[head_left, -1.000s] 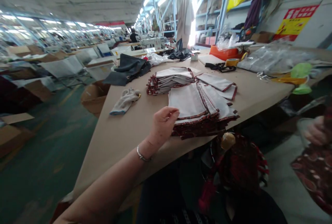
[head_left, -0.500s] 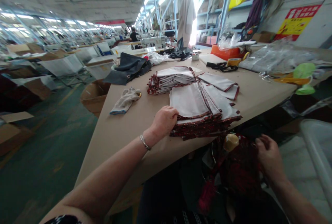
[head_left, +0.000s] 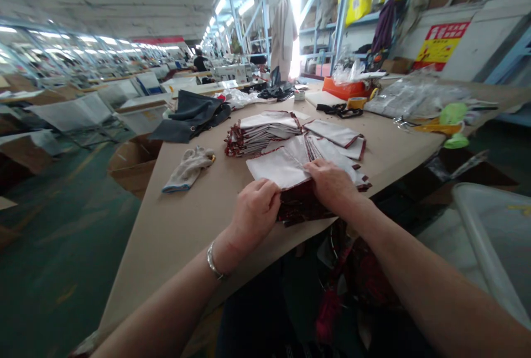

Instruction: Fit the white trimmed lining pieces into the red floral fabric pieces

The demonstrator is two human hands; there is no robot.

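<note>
A white fabric piece with a dark red patterned edge (head_left: 279,167) lies on top of a thick stack of bound pieces (head_left: 302,207) at the table's front edge. My left hand (head_left: 255,209) is closed on its near left corner, fingertips pinched together. On the same piece's near right side, my right hand (head_left: 335,187) is closed with thumb and fingers gripping the cloth. The near edge looks slightly raised between both hands. Behind it sits another stack of folded pieces (head_left: 265,132); a few flat pieces (head_left: 338,132) rest to the right.
A knit glove (head_left: 188,169) lies on the brown table (head_left: 194,225) at left, below dark grey cloth (head_left: 191,115). An orange bin (head_left: 345,88) and plastic bags (head_left: 415,98) are at the back right. A cardboard box (head_left: 135,164) stands left; a pale plastic tub (head_left: 489,236) is at right.
My right hand has come up from below the table edge on the right and taken hold of the top piece. That piece has shifted left and turned. The view has swung slightly right.
</note>
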